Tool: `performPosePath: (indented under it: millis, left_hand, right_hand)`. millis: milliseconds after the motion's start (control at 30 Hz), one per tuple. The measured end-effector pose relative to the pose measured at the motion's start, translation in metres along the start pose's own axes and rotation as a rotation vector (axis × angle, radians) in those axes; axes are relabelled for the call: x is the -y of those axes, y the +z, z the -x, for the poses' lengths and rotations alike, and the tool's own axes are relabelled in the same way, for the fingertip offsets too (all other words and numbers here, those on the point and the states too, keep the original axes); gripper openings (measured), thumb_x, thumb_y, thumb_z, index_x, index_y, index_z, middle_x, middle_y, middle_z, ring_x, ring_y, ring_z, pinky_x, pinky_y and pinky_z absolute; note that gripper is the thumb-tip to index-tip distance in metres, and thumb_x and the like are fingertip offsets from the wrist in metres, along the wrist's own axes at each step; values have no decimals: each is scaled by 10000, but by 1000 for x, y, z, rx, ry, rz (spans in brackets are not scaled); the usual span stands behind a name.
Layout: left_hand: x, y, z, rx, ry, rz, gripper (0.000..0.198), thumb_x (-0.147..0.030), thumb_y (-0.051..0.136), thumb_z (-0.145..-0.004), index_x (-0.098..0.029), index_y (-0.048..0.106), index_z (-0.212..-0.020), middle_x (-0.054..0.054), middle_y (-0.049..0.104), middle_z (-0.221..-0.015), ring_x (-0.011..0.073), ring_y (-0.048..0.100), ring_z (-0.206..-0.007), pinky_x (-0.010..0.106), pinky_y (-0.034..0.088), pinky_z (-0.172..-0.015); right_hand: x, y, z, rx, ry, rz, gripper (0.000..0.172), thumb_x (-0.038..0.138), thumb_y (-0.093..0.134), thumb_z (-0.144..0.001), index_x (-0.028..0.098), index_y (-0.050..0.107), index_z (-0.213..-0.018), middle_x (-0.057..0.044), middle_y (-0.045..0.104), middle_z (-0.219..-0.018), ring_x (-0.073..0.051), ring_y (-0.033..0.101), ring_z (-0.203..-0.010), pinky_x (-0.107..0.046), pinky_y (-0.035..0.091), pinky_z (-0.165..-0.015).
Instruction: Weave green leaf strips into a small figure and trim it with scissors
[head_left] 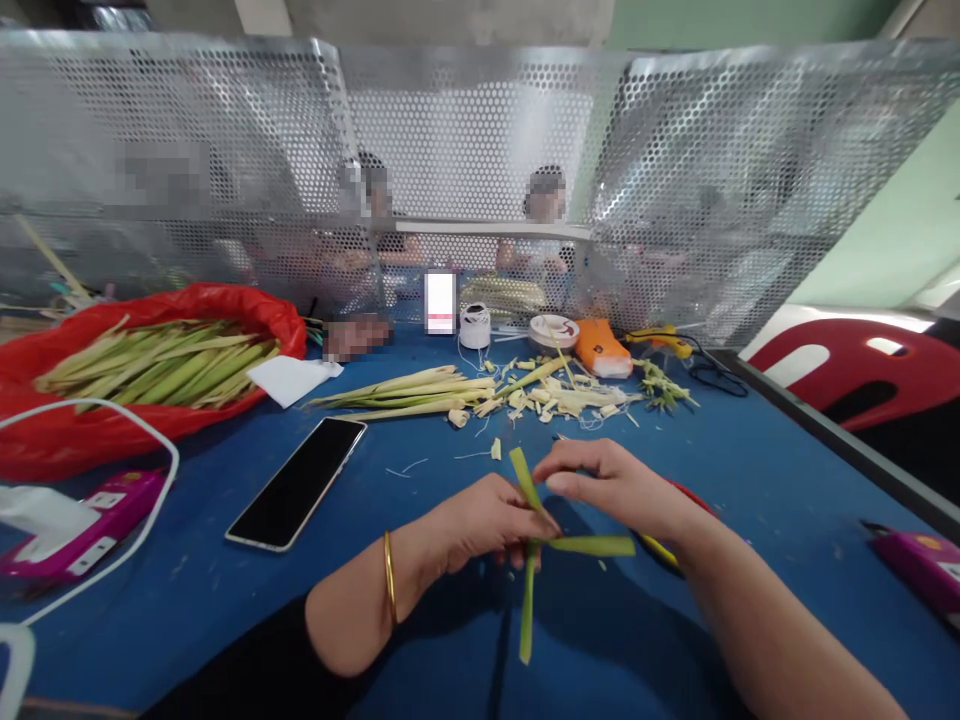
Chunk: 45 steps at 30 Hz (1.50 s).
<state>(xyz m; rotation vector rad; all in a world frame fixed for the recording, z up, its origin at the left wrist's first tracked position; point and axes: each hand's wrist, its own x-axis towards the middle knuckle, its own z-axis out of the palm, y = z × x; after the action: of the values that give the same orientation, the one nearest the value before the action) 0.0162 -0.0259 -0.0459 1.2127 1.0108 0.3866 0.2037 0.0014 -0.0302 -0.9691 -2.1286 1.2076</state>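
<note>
My left hand (499,520), with a gold bangle at the wrist, is closed on green leaf strips (589,546). The strips spread out from its fingertips: one points up, one right and one down toward me. Just right of the upward strip, my right hand (611,485) hovers with bent fingers and nothing visible in its grasp. Its fingertips come close to that strip; whether they touch it I cannot tell. Partly hidden behind my right wrist lies a tool with red and yellow handles (660,553).
A red bag (150,425) of long leaves lies left, near a phone (300,485) and purple power strip (112,525). Leaf stalks (409,392), scraps (547,400), a thread spool (475,327), tape roll (553,331) and orange packet (602,348) line the back, before a perforated metal screen (480,130).
</note>
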Motion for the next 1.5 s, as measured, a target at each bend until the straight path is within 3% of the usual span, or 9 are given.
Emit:
performPosePath:
  millis: [200, 333, 467, 600, 800, 967, 1067, 1300, 1500]
  left_hand:
    - [1, 2, -1, 45, 20, 43, 250, -357, 689, -691, -135, 676, -803, -7, 583, -536, 82, 483, -436, 200, 367, -444]
    - [-1, 2, 0, 73, 9, 61, 280, -389, 706, -681, -120, 681, -754, -6, 552, -520, 82, 463, -441, 207, 328, -435]
    - [-2, -1, 1, 86, -2, 75, 229, -338, 704, -669, -118, 706, -729, -15, 526, -489, 83, 441, -453, 219, 295, -456]
    - [-7, -4, 3, 94, 30, 123, 184, -298, 679, -678, -125, 706, -735, -23, 518, -487, 84, 430, -465, 223, 266, -457]
    - [-15, -2, 6, -2, -32, 91, 212, -284, 647, -669, -149, 576, -522, -33, 492, -417, 60, 352, -371, 223, 225, -415]
    - [-6, -6, 0, 45, -6, 74, 207, -322, 665, -657, -123, 700, -701, -24, 534, -471, 74, 413, -399, 219, 265, -429]
    - [1, -8, -3, 79, 9, 54, 277, -330, 652, -676, -119, 743, -831, -19, 547, -498, 80, 438, -416, 217, 295, -438]
    - [0, -1, 0, 73, -25, 103, 225, -294, 656, -674, -107, 736, -771, -8, 542, -488, 79, 454, -434, 196, 318, -439]
    - [-4, -5, -4, -117, -8, 351, 334, -452, 693, -735, -125, 642, -783, 42, 664, -657, 70, 488, -451, 195, 405, -447]
  right_hand:
    - [-9, 20, -4, 88, 225, -610, 204, 334, 721, -733, 160, 650, -812, 40, 557, -612, -67, 424, -491, -205, 352, -489]
    - [-7, 31, -6, 141, 273, -771, 201, 299, 730, -711, 165, 607, -797, 55, 517, -587, -55, 399, -444, -187, 329, -437]
    - [-6, 28, -6, 90, 273, -794, 159, 231, 717, -702, 163, 648, -827, 87, 455, -516, -29, 290, -385, -167, 272, -386]
    - [-11, 21, -6, 107, 221, -730, 206, 329, 718, -726, 141, 682, -800, 41, 535, -549, -63, 429, -463, -197, 371, -469]
    - [-14, 32, -12, -215, 183, -443, 251, 362, 748, -660, 146, 639, -593, 29, 546, -503, -91, 466, -478, -230, 373, -486]
    - [-9, 43, -13, -364, 154, -430, 226, 325, 705, -671, 164, 610, -544, 35, 530, -501, -97, 449, -491, -239, 364, -487]
    - [-7, 45, -12, -387, 154, -419, 225, 323, 707, -664, 171, 607, -531, 35, 525, -500, -102, 446, -499, -244, 365, -494]
    - [-8, 49, -15, -360, 174, -415, 315, 433, 714, -683, 172, 615, -539, 23, 535, -513, -106, 435, -511, -254, 357, -509]
    - [-13, 15, -12, -372, 315, -552, 479, 631, 622, -723, 156, 658, -775, -13, 623, -637, -134, 574, -570, -261, 448, -555]
